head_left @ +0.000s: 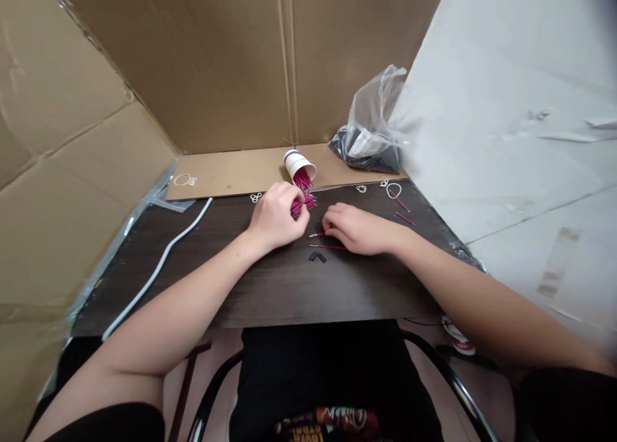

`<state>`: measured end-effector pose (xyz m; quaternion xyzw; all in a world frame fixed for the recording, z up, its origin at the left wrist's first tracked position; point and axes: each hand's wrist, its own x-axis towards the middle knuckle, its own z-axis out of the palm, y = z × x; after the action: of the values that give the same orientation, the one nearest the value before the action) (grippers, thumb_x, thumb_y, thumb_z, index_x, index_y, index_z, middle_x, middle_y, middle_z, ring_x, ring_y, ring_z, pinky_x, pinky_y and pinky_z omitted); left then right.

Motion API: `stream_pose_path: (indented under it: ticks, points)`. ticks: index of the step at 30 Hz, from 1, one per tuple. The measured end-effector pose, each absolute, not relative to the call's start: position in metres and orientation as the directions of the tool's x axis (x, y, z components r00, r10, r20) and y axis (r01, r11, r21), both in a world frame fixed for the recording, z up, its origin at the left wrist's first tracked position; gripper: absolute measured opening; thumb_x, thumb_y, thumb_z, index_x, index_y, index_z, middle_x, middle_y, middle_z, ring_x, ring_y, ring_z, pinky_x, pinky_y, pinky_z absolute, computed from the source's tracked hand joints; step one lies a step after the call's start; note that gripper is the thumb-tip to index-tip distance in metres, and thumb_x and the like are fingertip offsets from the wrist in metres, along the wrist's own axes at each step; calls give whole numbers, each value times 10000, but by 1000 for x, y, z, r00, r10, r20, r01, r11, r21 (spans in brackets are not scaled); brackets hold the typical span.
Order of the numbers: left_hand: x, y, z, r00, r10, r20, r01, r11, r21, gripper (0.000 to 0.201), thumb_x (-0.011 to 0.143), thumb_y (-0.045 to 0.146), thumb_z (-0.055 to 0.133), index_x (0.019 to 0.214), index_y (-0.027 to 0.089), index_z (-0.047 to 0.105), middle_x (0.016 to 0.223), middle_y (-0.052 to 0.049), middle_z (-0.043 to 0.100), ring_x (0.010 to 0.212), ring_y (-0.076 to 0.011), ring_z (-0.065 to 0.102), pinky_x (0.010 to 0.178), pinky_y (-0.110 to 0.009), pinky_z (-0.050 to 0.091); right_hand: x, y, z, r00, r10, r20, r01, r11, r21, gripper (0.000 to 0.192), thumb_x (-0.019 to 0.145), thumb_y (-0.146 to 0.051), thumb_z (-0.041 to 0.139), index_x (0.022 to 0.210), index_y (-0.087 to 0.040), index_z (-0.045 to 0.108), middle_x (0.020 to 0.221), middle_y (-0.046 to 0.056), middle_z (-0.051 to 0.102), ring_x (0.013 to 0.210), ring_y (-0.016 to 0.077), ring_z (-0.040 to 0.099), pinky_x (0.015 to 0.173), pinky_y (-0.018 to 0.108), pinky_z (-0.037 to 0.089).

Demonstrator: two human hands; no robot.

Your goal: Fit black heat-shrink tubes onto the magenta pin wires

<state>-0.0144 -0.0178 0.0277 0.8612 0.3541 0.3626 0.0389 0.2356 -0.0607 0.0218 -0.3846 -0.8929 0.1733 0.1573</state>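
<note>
One long white strip (157,268) runs along the left part of the dark desk (270,294), and behind it a small cluster of white rings (184,180) lies on the cardboard sheet (226,172). Another pair of rings (256,198) sits at the sheet's edge. The left hand (277,220) is curled loosely, its fingertips closed on a bunch of pink wires (304,204) spilling from one tipped paper cup (299,165). Two single pink wires (322,241) lie between the hands, and two small black pieces (317,257) lie just in front of them. The right hand (359,229) rests flat and half open, fingers touching the near wire's end. Further right are one white loop (394,190), two stray wires (403,211) and one plastic bag (373,124).
</note>
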Motion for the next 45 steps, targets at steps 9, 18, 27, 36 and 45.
stream_pose_path:
  ticks: [9, 18, 27, 36, 45]
  points:
    - [0, -53, 10, 829, 446, 338, 214, -811, 545, 164, 1058, 295, 733, 1113, 225, 871, 1043, -78, 761, 904, -208, 722, 835, -357, 588, 250, -43, 16, -424, 829, 364, 652, 558, -513, 102, 1053, -174, 652, 1124, -164, 724, 962, 79, 756, 858, 219, 670, 830, 368, 509]
    - [-2, -49, 11, 883, 367, 293, 260, -901, 348, 212, 1090, 268, 643, 1077, 195, 841, 1083, -85, 807, 939, -229, 760, 823, -359, 590, 246, -45, 15, -451, 793, 409, 647, 606, -463, 149, 1059, -197, 629, 1008, -183, 768, 1017, 108, 787, 936, 254, 717, 896, 402, 537]
    - [-1, -38, 18, 621, 644, 447, 323, -730, 602, 80, 1010, 228, 678, 977, 178, 730, 887, -45, 764, 649, -140, 581, 670, -312, 504, 250, -48, 23, -296, 825, 481, 614, 551, -566, 139, 987, -248, 632, 899, -186, 719, 746, 26, 715, 636, 172, 590, 676, 321, 444]
    - [1, -22, 11, 451, 803, 390, 278, -542, 793, 88, 1022, 244, 682, 992, 166, 708, 913, -60, 758, 661, -130, 577, 651, -289, 494, 247, -55, 30, -271, 820, 504, 590, 555, -586, 134, 931, -259, 644, 814, -202, 677, 656, -2, 647, 566, 147, 512, 597, 311, 400]
    - [1, -26, 12, 475, 792, 384, 277, -549, 789, 107, 1024, 265, 689, 988, 167, 715, 890, -65, 749, 641, -133, 539, 620, -294, 456, 246, -55, 30, -302, 808, 506, 587, 576, -569, 127, 935, -249, 626, 825, -202, 670, 648, -15, 615, 560, 141, 485, 610, 316, 397]
